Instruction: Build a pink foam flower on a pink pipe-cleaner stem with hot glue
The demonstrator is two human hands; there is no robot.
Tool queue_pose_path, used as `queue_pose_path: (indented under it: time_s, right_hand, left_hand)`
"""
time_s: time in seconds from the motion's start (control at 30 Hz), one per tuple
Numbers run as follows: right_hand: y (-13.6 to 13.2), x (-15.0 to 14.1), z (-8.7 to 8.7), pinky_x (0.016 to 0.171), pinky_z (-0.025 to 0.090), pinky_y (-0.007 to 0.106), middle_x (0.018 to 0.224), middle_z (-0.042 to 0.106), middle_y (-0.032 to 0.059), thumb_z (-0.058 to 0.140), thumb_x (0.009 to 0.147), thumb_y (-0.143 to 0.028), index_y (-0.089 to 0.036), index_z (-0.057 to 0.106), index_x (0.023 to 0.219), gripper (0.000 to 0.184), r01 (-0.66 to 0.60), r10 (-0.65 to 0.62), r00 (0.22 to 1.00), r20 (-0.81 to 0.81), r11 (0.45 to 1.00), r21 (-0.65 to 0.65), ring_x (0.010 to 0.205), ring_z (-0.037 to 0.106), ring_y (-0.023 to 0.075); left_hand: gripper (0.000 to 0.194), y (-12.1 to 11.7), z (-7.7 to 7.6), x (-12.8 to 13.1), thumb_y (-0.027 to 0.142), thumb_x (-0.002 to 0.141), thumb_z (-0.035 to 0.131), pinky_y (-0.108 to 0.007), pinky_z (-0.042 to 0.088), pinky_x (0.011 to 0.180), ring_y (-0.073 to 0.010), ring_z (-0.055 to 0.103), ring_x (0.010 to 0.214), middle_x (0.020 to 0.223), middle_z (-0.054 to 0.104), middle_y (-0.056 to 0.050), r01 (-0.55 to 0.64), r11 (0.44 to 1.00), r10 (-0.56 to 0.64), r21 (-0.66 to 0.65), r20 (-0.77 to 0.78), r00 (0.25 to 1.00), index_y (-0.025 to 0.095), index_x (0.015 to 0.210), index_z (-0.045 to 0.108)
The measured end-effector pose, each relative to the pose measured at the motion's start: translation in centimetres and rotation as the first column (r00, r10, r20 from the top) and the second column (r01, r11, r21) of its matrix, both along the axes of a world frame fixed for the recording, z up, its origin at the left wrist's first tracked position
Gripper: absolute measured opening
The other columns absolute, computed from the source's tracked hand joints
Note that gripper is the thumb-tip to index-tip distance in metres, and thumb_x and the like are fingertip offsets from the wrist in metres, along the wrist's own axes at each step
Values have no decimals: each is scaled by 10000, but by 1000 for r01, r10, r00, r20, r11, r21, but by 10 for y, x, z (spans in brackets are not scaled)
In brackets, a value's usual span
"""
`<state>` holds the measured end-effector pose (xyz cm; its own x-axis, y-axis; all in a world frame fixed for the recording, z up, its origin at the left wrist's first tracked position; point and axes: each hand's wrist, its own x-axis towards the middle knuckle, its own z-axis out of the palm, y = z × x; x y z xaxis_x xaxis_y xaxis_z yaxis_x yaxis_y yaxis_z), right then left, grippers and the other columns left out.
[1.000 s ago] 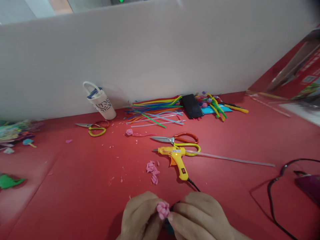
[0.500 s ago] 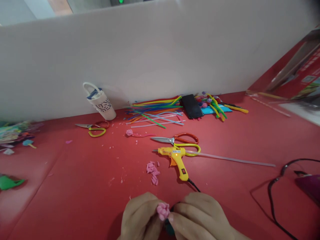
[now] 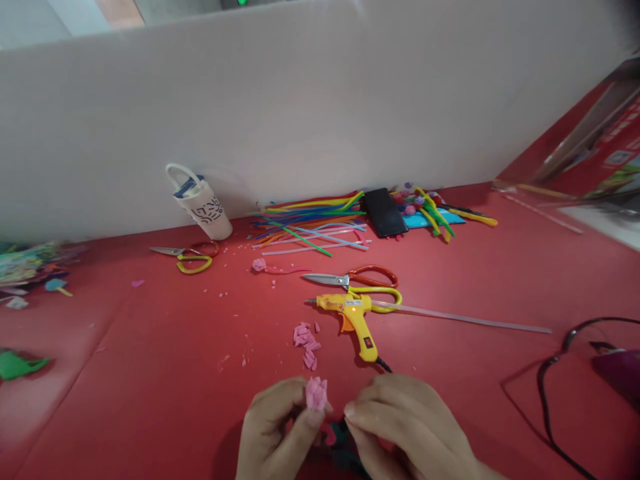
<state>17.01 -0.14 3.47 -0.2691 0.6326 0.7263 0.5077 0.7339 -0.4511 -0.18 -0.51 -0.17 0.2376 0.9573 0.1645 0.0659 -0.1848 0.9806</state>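
Between the thumb and fingers of my left hand [image 3: 275,430] is a small pink flower [image 3: 317,393] made of short petal pieces, its head pointing up. My right hand [image 3: 413,427] is just to the right, apart from the flower, with thumb and fingertips pinched together; whether anything small is in them I cannot make out. Below and between the hands show a dark green thing [image 3: 341,435] and a curled pink bit [image 3: 329,436], both partly hidden. Beyond the hands lie a pile of cut pink pieces [image 3: 306,341] and a yellow hot glue gun [image 3: 353,317] with its light on.
Scissors [image 3: 350,280] lie behind the glue gun, and a second pair [image 3: 187,257] lies left. At the wall stand or lie a white tumbler [image 3: 207,213], coloured pipe cleaners [image 3: 310,223] and a black phone [image 3: 384,213]. A finished-looking pink flower [image 3: 259,265] and a black cable [image 3: 543,380] are also here.
The flower has moved up and slightly left in my left hand and tilted more upright. My right fingers have come away from it to the right.
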Motion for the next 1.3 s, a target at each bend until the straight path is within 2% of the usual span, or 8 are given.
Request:
queue_pose_path:
  time_s: [0.27,0.33,0.4,0.5,0.7,0.87,1.1,1.3]
  right_hand:
    - [21,19,-1,473,423,209,574,631,0,442,872,-177,-181,570,786,154,180,-165,979,120,975,-128,472,584,110]
    - [35,30,-8,427,347,249,502,592,4,462,867,-357,-195,554,666,274,425,-322,876,359,867,-260,432,566,153]
    - [48,38,-18,437,291,269,525,614,50,479,832,-480,-194,542,622,361,618,-249,727,640,643,-452,492,602,220]
    - [60,41,-36,453,260,275,561,636,118,449,839,-489,-182,541,569,419,648,-202,717,667,547,-530,555,628,281]
    - [70,31,-65,483,269,266,667,638,96,577,740,-330,-162,552,768,172,528,-248,847,471,503,-684,595,599,247]
    - [72,30,-59,535,373,274,700,597,39,546,710,-373,-194,518,760,188,211,-303,951,66,478,-853,601,550,187]
    - [56,30,-27,538,426,244,645,551,-1,604,627,-401,-190,523,792,280,-334,-354,807,-473,387,-860,583,530,139]
    - [44,19,-24,373,253,180,386,462,-46,609,696,-341,-142,607,739,204,-518,-296,756,-584,276,-810,344,346,58]
  left_hand:
    - [343,3,9,4,476,717,651,-124,172,333,-13,312,340,429,484,44,175,774,107,-608,398,911,144,635,635]
    - [348,5,11,5,475,703,664,-119,180,326,-11,296,332,416,452,56,237,760,121,-606,491,863,143,613,612]
    - [334,7,10,5,449,714,664,-109,192,326,-7,273,331,410,420,66,287,760,126,-584,565,816,140,605,602]
    - [308,9,7,5,410,754,633,-108,167,303,-5,232,308,390,398,70,359,757,116,-546,653,749,139,609,622]
    - [296,11,4,5,381,786,605,-126,172,301,-6,195,282,375,382,75,415,742,125,-526,717,686,144,614,650]
    - [268,13,9,4,358,779,620,-125,169,293,-3,181,281,382,391,76,405,746,153,-529,727,669,145,619,656]
    - [261,21,5,2,353,767,636,-130,145,300,9,211,280,406,435,74,346,698,259,-627,672,694,136,623,620]
    - [239,28,-3,0,334,776,622,-130,101,293,11,206,289,430,452,76,298,664,318,-686,619,718,129,654,603]
